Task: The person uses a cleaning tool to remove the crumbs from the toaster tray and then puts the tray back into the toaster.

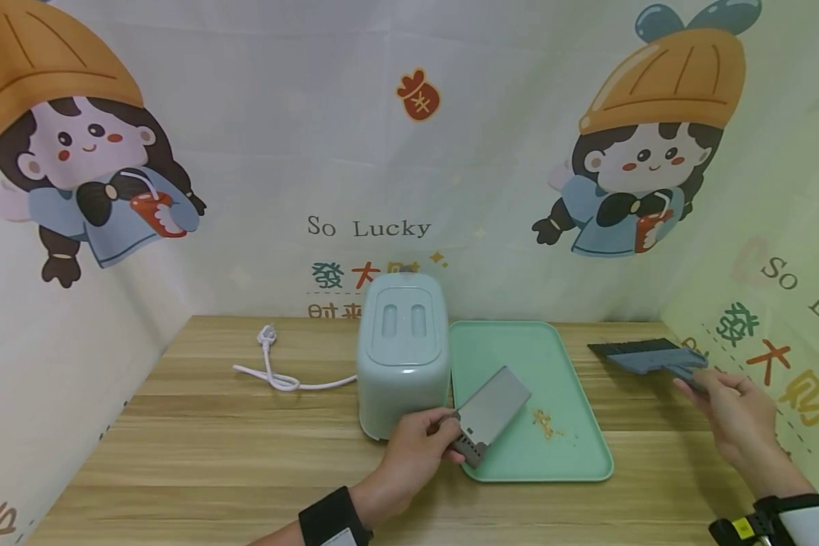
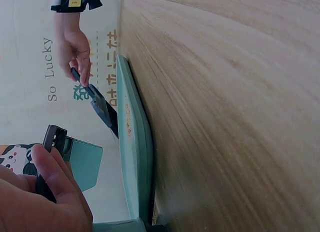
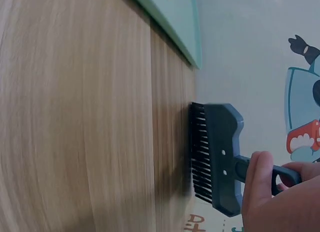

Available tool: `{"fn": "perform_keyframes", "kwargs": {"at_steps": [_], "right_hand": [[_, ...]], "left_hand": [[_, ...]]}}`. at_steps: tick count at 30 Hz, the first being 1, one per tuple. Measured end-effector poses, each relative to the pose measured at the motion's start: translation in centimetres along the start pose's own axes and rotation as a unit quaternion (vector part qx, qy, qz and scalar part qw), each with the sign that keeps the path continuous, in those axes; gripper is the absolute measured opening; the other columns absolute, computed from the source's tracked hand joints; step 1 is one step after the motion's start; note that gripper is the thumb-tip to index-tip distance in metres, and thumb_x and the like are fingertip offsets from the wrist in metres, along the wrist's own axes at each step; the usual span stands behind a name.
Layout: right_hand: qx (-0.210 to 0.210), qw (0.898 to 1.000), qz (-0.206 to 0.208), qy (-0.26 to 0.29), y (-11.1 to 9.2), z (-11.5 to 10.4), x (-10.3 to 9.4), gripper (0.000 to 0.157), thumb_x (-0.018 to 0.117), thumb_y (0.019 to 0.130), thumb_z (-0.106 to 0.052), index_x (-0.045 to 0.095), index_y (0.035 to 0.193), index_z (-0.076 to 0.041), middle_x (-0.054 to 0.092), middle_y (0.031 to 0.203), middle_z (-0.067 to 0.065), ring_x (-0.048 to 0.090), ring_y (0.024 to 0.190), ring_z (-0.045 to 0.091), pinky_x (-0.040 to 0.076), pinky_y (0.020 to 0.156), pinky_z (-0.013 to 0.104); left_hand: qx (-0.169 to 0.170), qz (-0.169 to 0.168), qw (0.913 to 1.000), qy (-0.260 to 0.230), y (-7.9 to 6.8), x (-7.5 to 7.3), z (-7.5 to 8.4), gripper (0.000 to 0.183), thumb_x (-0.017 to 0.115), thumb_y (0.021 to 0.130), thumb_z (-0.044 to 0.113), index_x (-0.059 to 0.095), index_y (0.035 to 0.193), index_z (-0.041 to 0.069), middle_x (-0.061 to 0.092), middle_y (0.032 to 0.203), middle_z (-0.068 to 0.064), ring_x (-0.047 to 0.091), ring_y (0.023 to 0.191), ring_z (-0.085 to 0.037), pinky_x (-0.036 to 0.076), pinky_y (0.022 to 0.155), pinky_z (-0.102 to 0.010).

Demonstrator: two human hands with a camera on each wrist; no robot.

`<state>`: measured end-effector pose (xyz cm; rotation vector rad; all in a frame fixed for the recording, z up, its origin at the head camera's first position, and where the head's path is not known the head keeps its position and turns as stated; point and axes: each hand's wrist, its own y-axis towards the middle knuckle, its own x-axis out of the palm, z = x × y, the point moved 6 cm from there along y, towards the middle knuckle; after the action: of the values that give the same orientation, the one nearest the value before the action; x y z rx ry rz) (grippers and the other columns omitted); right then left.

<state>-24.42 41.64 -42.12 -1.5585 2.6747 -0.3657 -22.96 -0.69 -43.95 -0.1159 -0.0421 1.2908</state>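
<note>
My left hand pinches the dark end of a flat grey crumb tray, tilted over the left part of a mint-green tray. Yellowish crumbs lie in a small heap on that green tray. My right hand grips the handle of a grey-blue hand brush with black bristles, off the green tray's right side. In the right wrist view the brush is near the wooden tabletop; whether its bristles touch I cannot tell. A pale green toaster stands beside my left hand.
The toaster's white cord runs left across the wooden table, looped, with its plug at the back. A printed cloth hangs behind the table and along both sides.
</note>
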Motion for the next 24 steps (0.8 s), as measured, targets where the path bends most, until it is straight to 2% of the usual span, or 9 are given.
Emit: {"fn": "perform_keyframes", "kwargs": {"at_steps": [2,5,7,9,12,14,20,22,24], "right_hand": [[-0.01,0.998,-0.019,-0.052,0.0,0.0,0.0,0.029,0.063,0.093,-0.019,0.045,0.11,-0.004,0.0,0.154,0.02,0.067,0.079,0.008,0.053,0.069,0.017],[-0.062,0.98,-0.042,-0.182,-0.1,-0.5,-0.2,0.032,0.062,0.094,-0.027,0.046,0.11,-0.004,0.045,0.137,0.022,0.067,0.079,0.011,0.052,0.064,0.014],[-0.118,0.945,-0.035,-0.304,-0.3,-1.1,-0.4,0.039,0.061,0.094,-0.034,0.049,0.111,-0.001,0.068,0.106,0.012,0.068,0.078,0.013,0.051,0.064,0.018],[-0.179,0.895,-0.016,-0.409,-0.4,-1.7,-0.4,0.042,0.061,0.093,-0.036,0.052,0.11,0.001,0.071,0.076,0.002,0.068,0.074,0.02,0.049,0.061,0.023],[-0.264,0.819,0.003,-0.51,-0.9,-2.6,0.0,0.041,0.064,0.09,-0.033,0.058,0.107,0.004,0.069,0.073,0.013,0.064,0.064,0.025,0.045,0.052,0.034],[-0.312,0.782,-0.004,-0.54,-1.2,-2.9,0.5,0.034,0.066,0.088,-0.026,0.061,0.102,0.005,0.064,0.062,0.013,0.056,0.052,0.023,0.039,0.043,0.03],[-0.407,0.687,-0.037,-0.601,-2.1,-2.8,2.0,0.022,0.069,0.082,-0.014,0.065,0.092,0.005,0.032,0.038,-0.008,0.025,0.035,0.011,0.018,0.036,0.025],[-0.42,0.664,-0.049,-0.617,-2.1,-2.5,2.3,0.021,0.07,0.08,-0.012,0.065,0.09,0.006,0.028,0.038,-0.009,0.024,0.035,0.009,0.02,0.035,0.025],[-0.409,0.655,-0.067,-0.631,-1.9,-2.0,2.5,0.022,0.071,0.08,-0.012,0.064,0.089,0.007,0.032,0.041,-0.009,0.029,0.037,0.009,0.023,0.035,0.026]], "left_hand": [[0.0,0.0,1.0,0.001,-0.1,0.0,0.1,0.025,0.053,0.095,0.011,0.064,0.116,0.002,0.066,0.098,-0.007,0.063,0.075,-0.016,0.055,0.069,-0.026],[-0.003,0.001,1.0,0.003,-0.4,0.0,0.6,0.026,0.053,0.095,0.011,0.064,0.116,0.002,0.066,0.098,-0.007,0.063,0.075,-0.015,0.055,0.069,-0.026],[-0.004,0.001,1.0,0.004,-0.4,-0.1,0.7,0.026,0.053,0.095,0.011,0.064,0.117,0.001,0.066,0.098,-0.007,0.063,0.075,-0.015,0.055,0.069,-0.026],[-0.007,0.001,1.0,0.003,-0.4,-0.1,0.8,0.026,0.053,0.095,0.011,0.063,0.117,0.001,0.066,0.098,-0.007,0.063,0.075,-0.015,0.055,0.069,-0.026],[-0.008,0.0,1.0,0.002,-0.7,-0.1,1.2,0.026,0.053,0.095,0.011,0.063,0.117,0.001,0.066,0.099,-0.008,0.063,0.076,-0.016,0.055,0.069,-0.025],[-0.009,-0.002,1.0,0.002,-1.1,0.0,1.9,0.027,0.052,0.095,0.011,0.063,0.117,0.0,0.066,0.099,-0.008,0.063,0.077,-0.016,0.055,0.07,-0.025],[-0.007,0.0,1.0,0.006,-1.8,0.1,3.0,0.026,0.052,0.095,0.009,0.063,0.116,-0.001,0.066,0.098,-0.009,0.063,0.077,-0.016,0.055,0.07,-0.025],[-0.006,0.001,0.9999,0.008,-1.8,0.1,3.0,0.026,0.052,0.095,0.009,0.063,0.116,-0.001,0.066,0.098,-0.008,0.063,0.076,-0.016,0.055,0.07,-0.025],[-0.005,0.0,0.9999,0.009,-1.6,0.1,2.8,0.026,0.052,0.095,0.01,0.064,0.115,0.0,0.066,0.097,-0.008,0.063,0.076,-0.016,0.055,0.07,-0.025]]}}
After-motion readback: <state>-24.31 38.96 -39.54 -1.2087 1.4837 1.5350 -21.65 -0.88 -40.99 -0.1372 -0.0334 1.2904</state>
